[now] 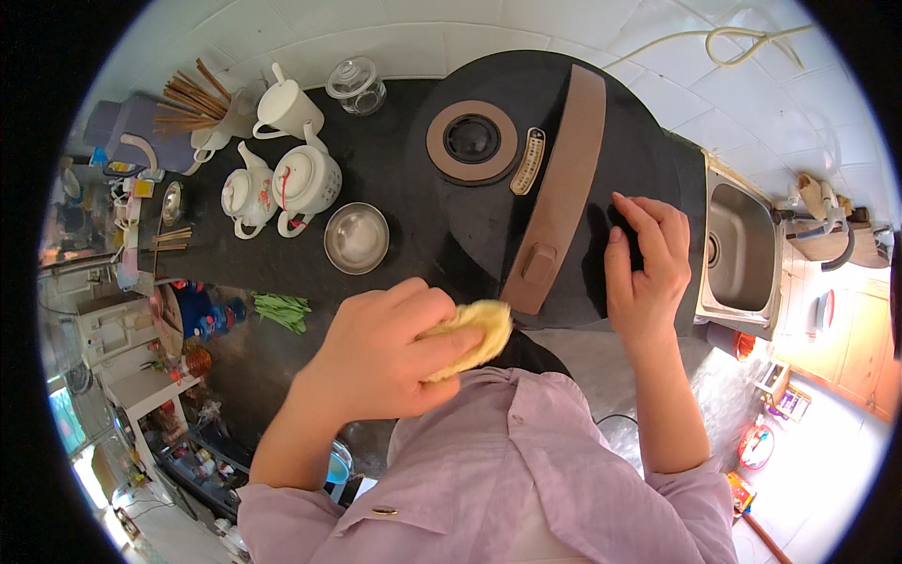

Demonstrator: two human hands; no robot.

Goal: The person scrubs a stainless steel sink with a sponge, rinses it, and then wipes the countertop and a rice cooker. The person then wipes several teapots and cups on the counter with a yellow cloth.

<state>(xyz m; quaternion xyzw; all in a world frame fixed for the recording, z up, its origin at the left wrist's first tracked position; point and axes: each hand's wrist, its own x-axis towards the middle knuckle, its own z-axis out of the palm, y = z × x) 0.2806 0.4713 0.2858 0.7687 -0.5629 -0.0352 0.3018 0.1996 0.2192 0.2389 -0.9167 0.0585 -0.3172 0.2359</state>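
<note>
My left hand (384,352) is closed around a folded yellow cloth (468,338), in front of the near edge of a large round black lid (465,233), apparently of an electric cooker. A curved brown handle strip (564,190) with a raised button crosses this lid. Beside the strip are a brown ring with a black vent (472,139) and a small label (528,161) bearing writing. My right hand (652,261) holds nothing, thumb and fingers apart, over the lid's right side. Whether it touches the surface I cannot tell.
Left of the lid, a metal bowl (356,238), white teapots (308,180), a lidded glass jar (356,86) and a holder of chopsticks (194,102) stand on the dark counter (282,264). A steel sink (740,243) lies right. Green leaves (282,311) lie lower left.
</note>
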